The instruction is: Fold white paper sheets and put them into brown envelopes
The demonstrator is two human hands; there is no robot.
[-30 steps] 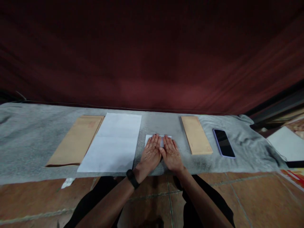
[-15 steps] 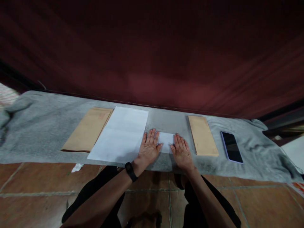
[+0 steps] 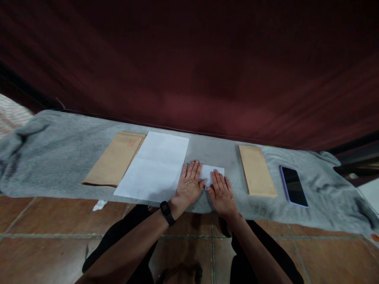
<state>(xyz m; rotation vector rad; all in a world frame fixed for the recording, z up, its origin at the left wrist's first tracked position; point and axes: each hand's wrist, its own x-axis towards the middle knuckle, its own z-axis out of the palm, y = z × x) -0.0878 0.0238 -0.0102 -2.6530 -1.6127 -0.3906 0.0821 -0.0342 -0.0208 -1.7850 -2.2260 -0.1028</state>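
Observation:
A small folded white paper (image 3: 213, 173) lies on the grey cloth (image 3: 59, 157) in front of me. My left hand (image 3: 189, 183) rests flat on its left end with fingers stretched out. My right hand (image 3: 221, 191) lies flat on its near right part, fingers spread forward. The two thumbs almost meet over the paper. A black band sits on my left wrist.
A large white sheet (image 3: 156, 165) lies left of my hands, partly over a brown envelope (image 3: 117, 157). A second brown envelope (image 3: 257, 170) and a dark phone (image 3: 293, 185) lie to the right. A dark red curtain hangs behind. Tiled floor shows below the cloth's edge.
My hands first slid apart along the folded paper, then came back together over it. The view has shifted left and down.

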